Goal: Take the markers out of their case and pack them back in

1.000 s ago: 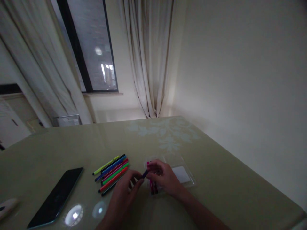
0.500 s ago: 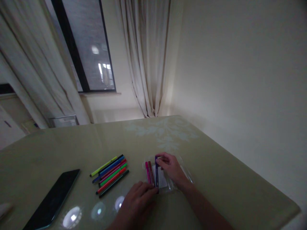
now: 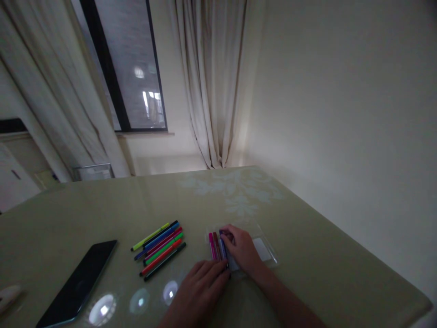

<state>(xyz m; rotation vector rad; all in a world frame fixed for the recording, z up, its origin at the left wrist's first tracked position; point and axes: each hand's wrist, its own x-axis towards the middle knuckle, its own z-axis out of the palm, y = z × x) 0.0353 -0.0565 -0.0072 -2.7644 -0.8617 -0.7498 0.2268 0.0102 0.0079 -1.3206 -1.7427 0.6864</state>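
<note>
Two markers are lying in a clear plastic case, right hand pinching a purple third, left hand hiding its grip, others waiting outside.

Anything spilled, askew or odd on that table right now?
Nothing looks spilled or damaged. Only the loose pens look untidy: they lie slanted, their ends uneven, left of the clear case, while three pens there lie side by side.

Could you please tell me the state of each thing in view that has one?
Purple pen, over the clear case, far end in the right hand.
Left hand, over that pen's near end.
Pink pen and dark red pen, side by side in the case.
Loose pens, bunched on the table.
Phone, flat, screen dark.
Right curtain, gathered.
</note>
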